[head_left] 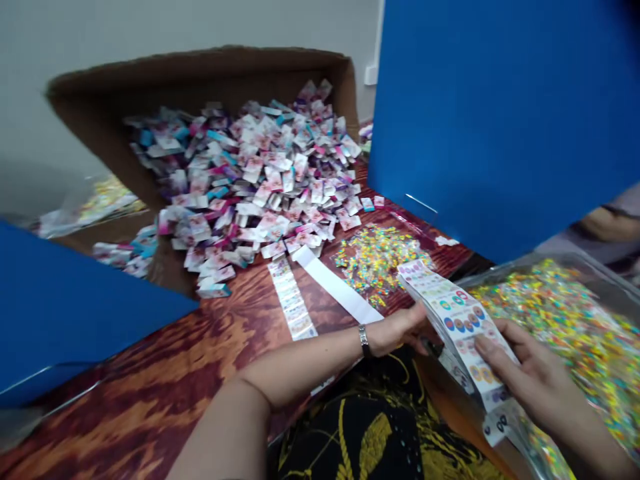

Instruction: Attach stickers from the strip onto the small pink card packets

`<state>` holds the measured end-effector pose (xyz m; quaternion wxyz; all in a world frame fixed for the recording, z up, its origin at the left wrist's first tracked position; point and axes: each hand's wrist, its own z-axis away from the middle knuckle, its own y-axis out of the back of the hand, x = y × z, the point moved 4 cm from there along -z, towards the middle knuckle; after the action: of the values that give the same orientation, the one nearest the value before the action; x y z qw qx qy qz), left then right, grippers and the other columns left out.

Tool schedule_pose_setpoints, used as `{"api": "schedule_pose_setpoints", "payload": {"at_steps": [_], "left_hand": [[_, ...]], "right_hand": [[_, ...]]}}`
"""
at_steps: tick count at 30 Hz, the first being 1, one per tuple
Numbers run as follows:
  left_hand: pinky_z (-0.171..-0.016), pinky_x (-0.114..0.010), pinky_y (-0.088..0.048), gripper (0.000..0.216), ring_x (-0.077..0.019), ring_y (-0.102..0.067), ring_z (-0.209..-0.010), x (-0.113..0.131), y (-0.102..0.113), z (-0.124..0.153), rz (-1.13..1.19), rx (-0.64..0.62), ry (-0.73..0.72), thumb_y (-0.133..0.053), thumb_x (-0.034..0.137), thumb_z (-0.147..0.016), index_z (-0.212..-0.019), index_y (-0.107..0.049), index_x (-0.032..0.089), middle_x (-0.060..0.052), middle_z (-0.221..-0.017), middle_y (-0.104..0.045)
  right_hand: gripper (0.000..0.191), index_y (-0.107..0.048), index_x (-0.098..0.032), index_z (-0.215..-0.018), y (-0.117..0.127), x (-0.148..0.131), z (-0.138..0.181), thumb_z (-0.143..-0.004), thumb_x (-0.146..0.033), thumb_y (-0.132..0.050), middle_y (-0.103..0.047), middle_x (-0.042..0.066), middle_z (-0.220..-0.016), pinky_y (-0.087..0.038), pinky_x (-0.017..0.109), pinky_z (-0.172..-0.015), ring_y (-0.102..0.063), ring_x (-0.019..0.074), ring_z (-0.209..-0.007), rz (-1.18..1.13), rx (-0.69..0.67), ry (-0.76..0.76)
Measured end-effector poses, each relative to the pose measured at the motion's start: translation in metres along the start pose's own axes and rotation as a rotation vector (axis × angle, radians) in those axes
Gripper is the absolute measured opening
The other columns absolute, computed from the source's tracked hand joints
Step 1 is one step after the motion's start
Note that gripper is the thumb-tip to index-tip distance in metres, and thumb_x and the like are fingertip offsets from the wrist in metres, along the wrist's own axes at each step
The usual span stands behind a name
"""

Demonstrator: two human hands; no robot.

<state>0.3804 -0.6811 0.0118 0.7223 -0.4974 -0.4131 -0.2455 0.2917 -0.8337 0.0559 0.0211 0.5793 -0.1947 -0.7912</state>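
My right hand (537,373) pinches the sticker strip (457,313), lower right of frame; left hand (397,330) at its left edge, grip hidden, I can't tell. Blue panel (500,120) blocks upper right. Carton (210,67) with packets (260,180), upper left-centre; colourful pile (377,260) centre-right; clear tub (597,281), right edge.

Well beyond the left hand (397,331) rises a plain grey wall (190,23), with a blue panel (500,120) beyond the right hand (537,367) and a reddish-brown streaked tabletop (165,387) extending leftward.
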Motion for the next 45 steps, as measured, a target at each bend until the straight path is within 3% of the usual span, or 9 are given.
{"api": "schedule_pose_setpoints", "payload": {"at_steps": [3, 5, 9, 12, 16, 20, 29, 38, 45], "left_hand": [[-0.075, -0.030, -0.049, 0.064, -0.0195, -0.061, -0.089, 0.016, 0.025, 0.028, 0.392, 0.323, -0.251, -0.046, 0.072, -0.074, -0.107, -0.062, 0.019, -0.012, -0.105, -0.064], [-0.076, -0.030, -0.050, 0.049, -0.0188, -0.062, -0.088, 0.031, 0.048, 0.054, 0.500, 0.562, -0.411, -0.057, 0.060, -0.075, -0.104, -0.062, 0.020, -0.009, -0.103, -0.065], [-0.082, -0.030, -0.049, 0.040, -0.0191, -0.062, -0.093, 0.052, 0.096, 0.114, 0.424, 0.987, -0.682, -0.073, 0.037, -0.068, -0.102, -0.059, 0.020, -0.006, -0.104, -0.066], [-0.081, -0.033, -0.050, 0.040, -0.0198, -0.065, -0.088, 0.047, 0.124, 0.149, 0.370, 1.157, -0.722, -0.077, 0.031, -0.063, -0.096, -0.058, 0.018, -0.005, -0.093, -0.068], [-0.070, -0.034, -0.053, 0.040, -0.0191, -0.066, -0.069, 0.021, 0.147, 0.170, 0.444, 1.176, -0.569, -0.076, 0.040, -0.062, -0.087, -0.060, 0.013, -0.006, -0.077, -0.068], [-0.064, -0.032, -0.053, 0.032, -0.0145, -0.062, -0.056, -0.002, 0.163, 0.177, 0.470, 1.278, -0.483, -0.081, 0.022, -0.055, -0.075, -0.059, 0.013, -0.002, -0.066, -0.066], [-0.068, -0.046, -0.053, 0.026, -0.0225, -0.065, -0.061, -0.001, 0.203, 0.162, 0.469, 1.261, -0.356, -0.073, 0.001, -0.053, -0.073, -0.059, 0.011, -0.005, -0.065, -0.066], [-0.073, -0.045, -0.053, 0.040, -0.0172, -0.064, -0.062, 0.008, 0.270, 0.171, 0.356, 1.315, -0.358, -0.074, 0.003, -0.057, -0.091, -0.057, 0.015, -0.003, -0.072, -0.068], [-0.072, -0.042, -0.054, 0.038, -0.0177, -0.065, -0.069, 0.001, 0.268, 0.167, 0.183, 1.314, -0.350, -0.073, 0.007, -0.059, -0.091, -0.055, 0.017, -0.004, -0.084, -0.069]], "right_hand": [[0.041, -0.058, -0.020, -0.101, -0.042, -0.019, -0.018, -0.076, -0.052, -0.063, -0.070, 0.008, -0.087, -0.053, 0.026, -0.054, -0.065, 0.0205, -0.067, -0.039, -0.088, 0.051], [0.043, -0.057, -0.020, -0.102, -0.078, -0.026, -0.028, -0.076, -0.053, -0.062, -0.070, 0.007, -0.089, -0.053, 0.028, -0.057, -0.065, 0.0210, -0.070, -0.096, -0.187, 0.052], [0.040, -0.055, -0.020, -0.104, -0.160, -0.032, -0.038, -0.077, -0.049, -0.063, -0.069, 0.006, -0.097, -0.053, 0.034, -0.072, -0.065, 0.0218, -0.080, -0.334, -0.444, 0.043], [0.038, -0.054, -0.021, -0.100, -0.213, -0.030, -0.037, -0.077, -0.049, -0.064, -0.068, 0.006, -0.099, -0.052, 0.036, -0.077, -0.065, 0.0225, -0.085, -0.425, -0.574, 0.003], [0.041, -0.054, -0.020, -0.096, -0.257, -0.016, -0.034, -0.073, -0.050, -0.068, -0.069, 0.005, -0.089, -0.053, 0.036, -0.072, -0.065, 0.0231, -0.081, -0.427, -0.639, -0.093], [0.042, -0.054, -0.019, -0.094, -0.273, -0.002, -0.033, -0.072, -0.051, -0.068, -0.068, 0.003, -0.084, -0.052, 0.034, -0.068, -0.065, 0.0212, -0.075, -0.387, -0.632, -0.132], [0.049, -0.049, -0.025, -0.117, -0.272, -0.004, -0.019, -0.075, -0.039, -0.070, -0.066, 0.004, -0.106, -0.051, 0.035, -0.079, -0.064, 0.0212, -0.092, -0.552, -0.802, -0.217], [0.053, -0.046, -0.027, -0.123, -0.292, 0.012, -0.032, -0.076, -0.039, -0.066, -0.064, 0.003, -0.112, -0.054, 0.033, -0.073, -0.065, 0.0215, -0.090, -0.474, -0.735, -0.207], [0.048, -0.044, -0.026, -0.127, -0.286, 0.033, -0.023, -0.083, -0.041, -0.057, -0.061, 0.004, -0.119, -0.050, 0.037, -0.083, -0.061, 0.0229, -0.099, -0.278, -0.693, -0.061]]}}
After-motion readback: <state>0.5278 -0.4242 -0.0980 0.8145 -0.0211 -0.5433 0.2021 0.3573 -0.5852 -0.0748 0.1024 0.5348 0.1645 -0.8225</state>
